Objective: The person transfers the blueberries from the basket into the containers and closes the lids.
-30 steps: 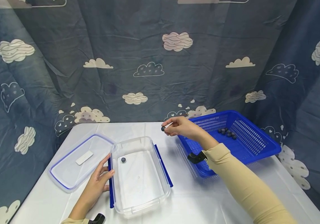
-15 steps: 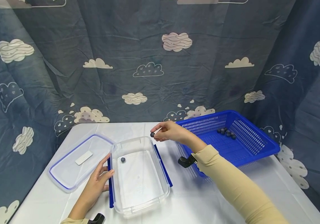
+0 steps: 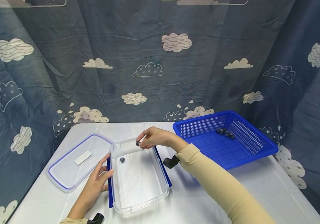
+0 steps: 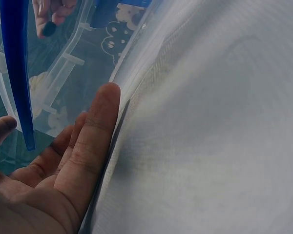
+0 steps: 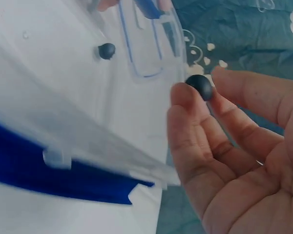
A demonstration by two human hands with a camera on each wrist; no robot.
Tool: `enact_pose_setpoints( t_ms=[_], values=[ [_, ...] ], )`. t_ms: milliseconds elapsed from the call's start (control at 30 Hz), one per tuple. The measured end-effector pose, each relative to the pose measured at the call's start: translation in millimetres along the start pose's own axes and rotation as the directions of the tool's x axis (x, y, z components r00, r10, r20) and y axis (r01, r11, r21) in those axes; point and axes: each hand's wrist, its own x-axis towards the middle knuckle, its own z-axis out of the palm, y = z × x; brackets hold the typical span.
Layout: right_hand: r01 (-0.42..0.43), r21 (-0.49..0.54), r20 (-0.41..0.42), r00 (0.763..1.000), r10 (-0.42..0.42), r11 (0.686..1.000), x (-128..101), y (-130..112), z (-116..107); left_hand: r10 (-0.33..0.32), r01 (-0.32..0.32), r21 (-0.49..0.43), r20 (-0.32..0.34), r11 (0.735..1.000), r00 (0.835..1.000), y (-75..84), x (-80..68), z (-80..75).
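My right hand [image 3: 155, 137] pinches a blueberry [image 5: 200, 87] between thumb and fingertips, over the far right part of a clear plastic food container [image 3: 138, 183]. Another blueberry [image 3: 122, 159] lies on the container's floor, toward its far left corner. My left hand [image 3: 96, 179] rests at the container's left side, by its blue locking flap [image 4: 17, 68]. In the left wrist view its fingers are fairly straight and the thumb stands on the other side of the flap. Several more blueberries [image 3: 225, 133] sit together in a blue basket [image 3: 213, 152] on the right.
The container's clear lid [image 3: 78, 165], with a blue seal and a white label, lies on the left of the white-covered table [image 3: 199, 202]. A dark cloud-print curtain [image 3: 148, 84] hangs behind the table and along both sides.
My right hand has moved left and nearer with the blueberry, from beside the basket to over the container. The left hand and the container have stayed in place.
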Motion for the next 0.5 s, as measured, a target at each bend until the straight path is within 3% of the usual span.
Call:
enact_pose_setpoints(
  t_ms=[500],
  values=[
    [-0.085, -0.09, 0.101, 0.99, 0.094, 0.992, 17.7, -5.6, 36.4, 0.018, -0.017, -0.014, 0.008, 1.0, 1.0, -0.8, -0.4, 0.9]
  ],
)
